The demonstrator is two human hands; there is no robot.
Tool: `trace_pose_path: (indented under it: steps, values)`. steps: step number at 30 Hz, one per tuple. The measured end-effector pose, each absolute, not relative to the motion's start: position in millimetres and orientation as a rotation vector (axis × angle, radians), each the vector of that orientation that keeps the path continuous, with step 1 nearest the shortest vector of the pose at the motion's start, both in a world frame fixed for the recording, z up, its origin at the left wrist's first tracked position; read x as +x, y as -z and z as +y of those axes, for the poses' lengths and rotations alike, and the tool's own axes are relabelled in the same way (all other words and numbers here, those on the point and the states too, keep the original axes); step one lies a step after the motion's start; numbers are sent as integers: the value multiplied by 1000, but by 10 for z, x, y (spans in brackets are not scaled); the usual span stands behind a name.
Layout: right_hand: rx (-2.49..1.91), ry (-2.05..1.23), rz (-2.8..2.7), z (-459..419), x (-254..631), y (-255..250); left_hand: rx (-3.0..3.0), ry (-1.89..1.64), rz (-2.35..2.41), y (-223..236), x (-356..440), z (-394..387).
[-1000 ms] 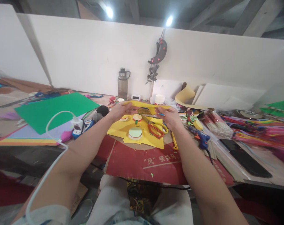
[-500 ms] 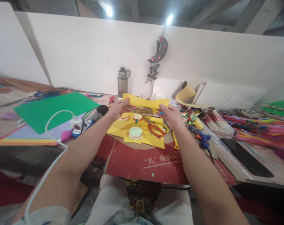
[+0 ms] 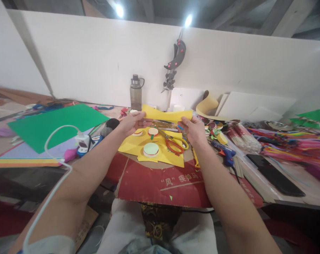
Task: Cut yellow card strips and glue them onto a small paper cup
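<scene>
A strip of yellow sheet [image 3: 166,114] is stretched between my two hands above the work area. My left hand [image 3: 135,122] pinches its left end, and my right hand [image 3: 193,128] grips its right end. Beneath it, larger yellow sheets [image 3: 170,157] lie on a red cardboard piece [image 3: 160,187]. Scissors with red and yellow handles [image 3: 176,146] rest on the yellow sheets. Close by are a round piece with a pale green top [image 3: 151,150] and a smaller round piece with a cream top [image 3: 153,132].
Left lies a green sheet [image 3: 56,123] over coloured sheets, near a power strip [image 3: 86,144] with a white cable. Right are a blue glue gun [image 3: 227,153], a black phone [image 3: 275,174] and pipe cleaners [image 3: 294,143]. A bottle [image 3: 136,93] stands behind.
The yellow strip is still in both hands and now looks slightly narrower and tilted. The whole view has shifted slightly; the things on the table have stayed in place.
</scene>
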State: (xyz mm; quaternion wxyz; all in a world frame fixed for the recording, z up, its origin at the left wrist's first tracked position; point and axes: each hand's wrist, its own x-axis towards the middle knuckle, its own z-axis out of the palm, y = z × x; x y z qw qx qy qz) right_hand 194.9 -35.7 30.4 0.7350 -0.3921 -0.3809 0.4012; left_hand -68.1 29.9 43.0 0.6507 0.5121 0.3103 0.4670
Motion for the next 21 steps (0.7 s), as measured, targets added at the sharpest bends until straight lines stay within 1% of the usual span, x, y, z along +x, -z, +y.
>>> trace_pose_path:
  steps: [3,6,9,11,15,18,21]
  values:
    - [-935,-1002,-907,-408,1944,-331,1124,-1164,704,-419,-678,327]
    - [-1012,-1075,-928,-446,1916,-343,1175,-1106,717,-388,-704,342]
    - [-1031,-1005,-883,-439,1909,-353,1329,-962,756,-381,-736,323]
    - [-1027,-904,-849,-414,1922,-354,1434,-935,759,-386,-737,297]
    - [-1014,-805,-846,-362,1953,-325,1587,-978,783,-371,-675,251]
    - [-998,-855,-897,-350,1966,-294,1587,-1040,783,-335,-620,251]
    - [-997,-909,-908,-356,1977,-283,1477,-1177,706,-306,-604,281]
